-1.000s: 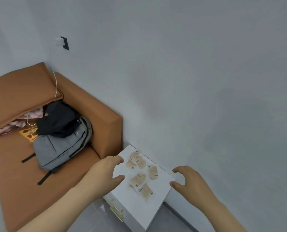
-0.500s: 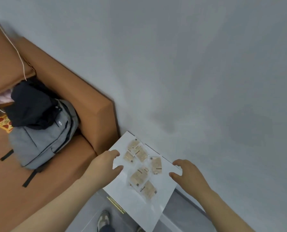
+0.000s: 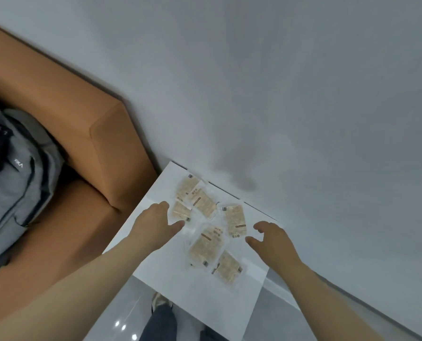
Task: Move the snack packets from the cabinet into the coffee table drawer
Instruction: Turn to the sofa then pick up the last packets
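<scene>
Nothing looks moved yet: six snack packets [image 3: 206,244] lie scattered on the white cabinet [image 3: 205,299] top surface. The left hand [image 3: 156,225] and right hand [image 3: 274,239] hover on either side, fingers loosely curled, holding nothing. The coffee table drawer is out of view.

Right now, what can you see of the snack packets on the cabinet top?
Six snack packets can be counted, lying flat and loosely scattered on the white cabinet top. Each is a clear, shiny plastic pouch holding something tan, with a dark printed stripe and a small label. The print is too blurred to read. Several overlap at their edges. The left hand hovers at the small leftmost packet and the right hand beside the rightmost one. Neither grips any, and contact cannot be confirmed.
</scene>
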{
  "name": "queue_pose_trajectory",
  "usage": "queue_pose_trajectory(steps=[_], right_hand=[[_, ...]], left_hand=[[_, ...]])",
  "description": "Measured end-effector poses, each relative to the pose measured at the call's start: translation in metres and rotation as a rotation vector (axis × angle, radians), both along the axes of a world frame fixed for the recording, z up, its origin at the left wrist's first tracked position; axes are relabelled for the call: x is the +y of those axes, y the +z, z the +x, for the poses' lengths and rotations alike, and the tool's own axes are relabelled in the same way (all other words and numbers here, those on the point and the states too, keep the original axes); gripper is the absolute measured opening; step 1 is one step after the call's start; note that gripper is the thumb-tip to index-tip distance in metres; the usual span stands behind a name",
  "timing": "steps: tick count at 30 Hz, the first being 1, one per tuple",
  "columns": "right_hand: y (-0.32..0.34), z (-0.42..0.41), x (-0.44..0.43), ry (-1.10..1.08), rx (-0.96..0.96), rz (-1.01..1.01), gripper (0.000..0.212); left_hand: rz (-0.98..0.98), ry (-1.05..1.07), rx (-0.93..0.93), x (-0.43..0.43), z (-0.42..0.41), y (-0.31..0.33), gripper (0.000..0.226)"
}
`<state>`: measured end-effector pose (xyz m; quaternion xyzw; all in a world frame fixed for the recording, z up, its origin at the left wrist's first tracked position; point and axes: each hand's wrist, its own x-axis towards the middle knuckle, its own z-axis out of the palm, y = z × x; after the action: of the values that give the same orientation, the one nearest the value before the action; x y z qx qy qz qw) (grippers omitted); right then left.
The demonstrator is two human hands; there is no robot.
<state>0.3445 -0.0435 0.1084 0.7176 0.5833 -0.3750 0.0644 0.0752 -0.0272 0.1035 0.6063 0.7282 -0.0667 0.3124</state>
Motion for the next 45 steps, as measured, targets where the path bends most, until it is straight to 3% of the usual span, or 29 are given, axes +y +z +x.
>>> queue_pose_trajectory(steps=[10,15,20,24,27,32,38,42,45], right_hand=[[-0.101,-0.024,0.027,-0.178,-0.103,-0.023,0.047],[-0.132,-0.037,0.036,-0.245,-0.151,0.01,0.053],[-0.149,-0.05,0.037,-0.281,-0.252,0.069,0.065],[-0.159,-0.048,0.038,-0.304,-0.299,0.111,0.071],[-0.161,-0.04,0.041,-0.362,-0.204,0.135,0.061],[-0.16,-0.027,0.031,-0.461,-0.017,0.256,0.01],[-0.11,-0.044,0.003,-0.717,0.329,0.373,0.004],[-0.108,-0.064,-0.016,-0.684,0.423,0.201,0.006],[-0.122,-0.08,-0.029,-0.59,0.386,0.03,0.004]], left_hand=[[0.013,0.077,0.025,0.055,0.005,-0.102,0.076],[0.004,0.131,0.036,0.078,0.02,-0.128,0.096],[0.014,0.134,0.209,0.087,0.034,-0.143,0.115],[0.031,0.147,0.267,0.091,0.04,-0.153,0.109],[0.05,0.137,0.269,0.096,0.039,-0.154,0.105],[0.043,0.178,0.157,0.097,0.038,-0.155,0.087],[0.03,0.222,-0.015,0.095,0.026,-0.151,0.07],[-0.005,0.276,-0.054,0.09,0.021,-0.149,0.068],[-0.016,0.303,-0.083,0.084,0.016,-0.149,0.068]])
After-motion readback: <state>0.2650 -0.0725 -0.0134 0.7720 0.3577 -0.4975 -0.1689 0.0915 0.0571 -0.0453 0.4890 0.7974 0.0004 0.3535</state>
